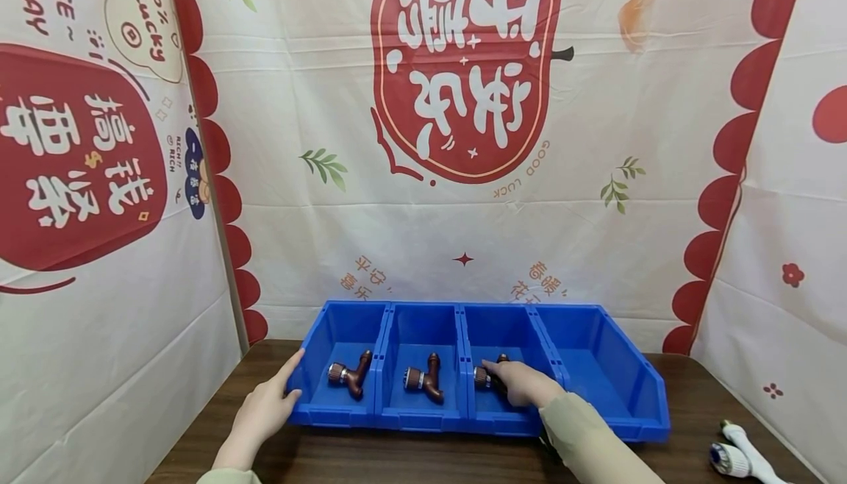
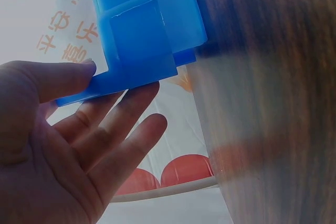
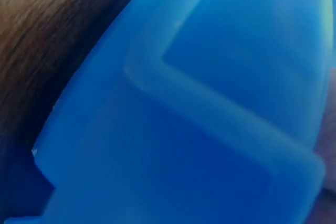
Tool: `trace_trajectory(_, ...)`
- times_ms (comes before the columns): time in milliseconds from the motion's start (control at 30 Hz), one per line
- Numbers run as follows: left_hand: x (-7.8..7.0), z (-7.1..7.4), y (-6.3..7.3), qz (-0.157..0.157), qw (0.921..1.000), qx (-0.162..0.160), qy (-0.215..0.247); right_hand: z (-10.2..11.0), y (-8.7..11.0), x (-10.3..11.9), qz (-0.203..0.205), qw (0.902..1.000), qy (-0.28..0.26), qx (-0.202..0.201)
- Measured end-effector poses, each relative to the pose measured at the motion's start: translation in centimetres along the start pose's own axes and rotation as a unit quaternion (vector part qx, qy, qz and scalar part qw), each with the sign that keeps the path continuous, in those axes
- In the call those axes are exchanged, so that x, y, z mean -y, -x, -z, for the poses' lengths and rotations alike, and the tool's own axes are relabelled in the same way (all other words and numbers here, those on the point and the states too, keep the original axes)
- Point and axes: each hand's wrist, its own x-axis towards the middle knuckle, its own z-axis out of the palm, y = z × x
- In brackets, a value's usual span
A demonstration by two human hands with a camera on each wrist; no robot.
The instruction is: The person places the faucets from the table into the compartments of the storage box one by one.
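Observation:
My right hand (image 1: 523, 382) reaches into the third compartment from the left and holds a brown tap (image 1: 481, 377); my fingers cover much of it. A matching brown tap (image 1: 354, 375) lies in the leftmost compartment and another brown tap (image 1: 426, 379) in the second. Both have a ribbed round knob with a silvery band. My left hand (image 1: 261, 404) touches the left side of the blue bin (image 1: 423, 423), its fingers extended. In the left wrist view, the bin's edge lies between thumb and fingers. The right wrist view mostly shows blue plastic, with a blurred sliver of hand at its right.
A white tap (image 1: 744, 454) with a blue-ended knob lies on the brown wooden table (image 1: 701, 403) at the right. The bin's rightmost compartment (image 1: 595, 377) holds no tap. Printed white cloth (image 1: 463, 226) hangs behind the bin and on both sides.

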Motion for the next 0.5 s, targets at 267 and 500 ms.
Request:
trace_trajectory(267, -0.01, 0.07, 0.05, -0.004, 1.0000, -0.004, -0.003, -0.06, 0.10, -0.06, 0.001, 1.0000, 0.007, -0.003)
trace_trajectory(500, -0.06, 0.02, -0.01, -0.004, 1.0000, -0.002, -0.003, -0.25, 0.25, -0.10, 0.003, 0.9999, -0.001, -0.010)
